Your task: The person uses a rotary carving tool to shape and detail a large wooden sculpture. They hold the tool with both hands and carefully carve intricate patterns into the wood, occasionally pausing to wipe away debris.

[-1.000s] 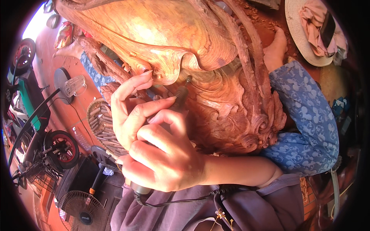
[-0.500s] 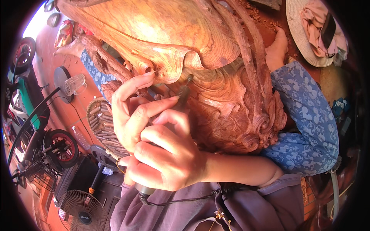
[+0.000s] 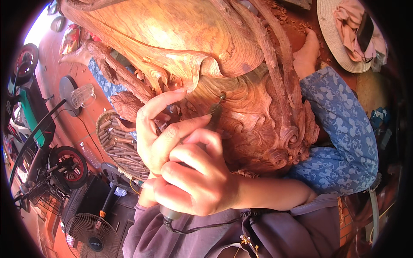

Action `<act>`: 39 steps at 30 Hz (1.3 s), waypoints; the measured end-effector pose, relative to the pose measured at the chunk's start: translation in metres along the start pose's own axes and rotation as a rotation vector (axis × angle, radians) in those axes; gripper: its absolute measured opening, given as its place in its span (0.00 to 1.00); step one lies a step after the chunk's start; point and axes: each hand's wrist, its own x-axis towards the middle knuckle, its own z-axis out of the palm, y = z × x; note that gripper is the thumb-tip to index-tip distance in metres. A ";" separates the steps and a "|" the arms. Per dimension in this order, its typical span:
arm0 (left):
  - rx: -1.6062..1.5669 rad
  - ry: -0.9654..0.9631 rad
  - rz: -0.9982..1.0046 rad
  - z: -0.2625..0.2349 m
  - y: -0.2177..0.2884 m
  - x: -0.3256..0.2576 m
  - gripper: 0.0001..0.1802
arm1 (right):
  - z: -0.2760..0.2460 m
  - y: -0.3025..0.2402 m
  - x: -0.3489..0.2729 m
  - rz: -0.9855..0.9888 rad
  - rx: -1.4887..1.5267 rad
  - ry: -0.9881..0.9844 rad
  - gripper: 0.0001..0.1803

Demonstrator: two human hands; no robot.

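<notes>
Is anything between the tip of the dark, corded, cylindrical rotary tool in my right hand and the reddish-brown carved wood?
Nothing visible stands between the small rounded tip of the tool and the carved wood. A finger of your bare left hand extends left of the tip, not across it.

At two o'clock I see a pale wide-brimmed hat [image 3: 327,39] with a pink cloth [image 3: 347,22] bundled in it. A shiny, colourful package [image 3: 70,39] lies at ten; between nine and ten, a clear mug [image 3: 81,96] is beside a dark round disc [image 3: 66,90]. Nine has a wheeled vehicle [image 3: 35,122] with a green panel. Toward half past seven there's a fan [image 3: 92,236].
</notes>
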 end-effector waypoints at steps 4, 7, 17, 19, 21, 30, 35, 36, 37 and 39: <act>0.014 0.041 0.017 0.000 -0.005 0.004 0.12 | 0.006 0.005 0.002 -0.044 0.043 0.030 0.13; 0.033 0.094 0.001 0.000 -0.008 0.006 0.12 | 0.015 0.009 0.005 -0.066 0.111 0.087 0.13; 0.058 0.020 0.020 -0.003 0.002 0.003 0.14 | 0.006 0.007 -0.004 -0.056 0.157 0.051 0.10; 0.103 -0.074 0.020 -0.007 0.008 0.001 0.15 | 0.001 0.006 -0.007 -0.048 0.079 0.028 0.11; 0.082 -0.107 0.042 -0.008 0.008 0.002 0.14 | -0.002 0.006 -0.008 -0.051 -0.014 0.038 0.12; 0.028 0.087 -0.039 -0.003 -0.005 0.003 0.15 | 0.015 0.011 0.001 -0.094 0.233 0.107 0.10; 0.029 0.012 0.007 -0.003 -0.001 0.001 0.15 | 0.003 0.010 -0.004 -0.081 0.178 0.042 0.10; 0.038 -0.009 0.021 -0.004 0.002 0.000 0.15 | 0.000 0.010 -0.005 -0.079 0.147 0.016 0.10; 0.049 -0.032 0.013 -0.004 0.005 -0.001 0.15 | -0.002 0.009 -0.007 -0.067 0.130 0.016 0.10; 0.084 -0.097 -0.012 -0.005 0.012 -0.002 0.15 | -0.006 0.008 -0.009 -0.049 0.089 0.004 0.09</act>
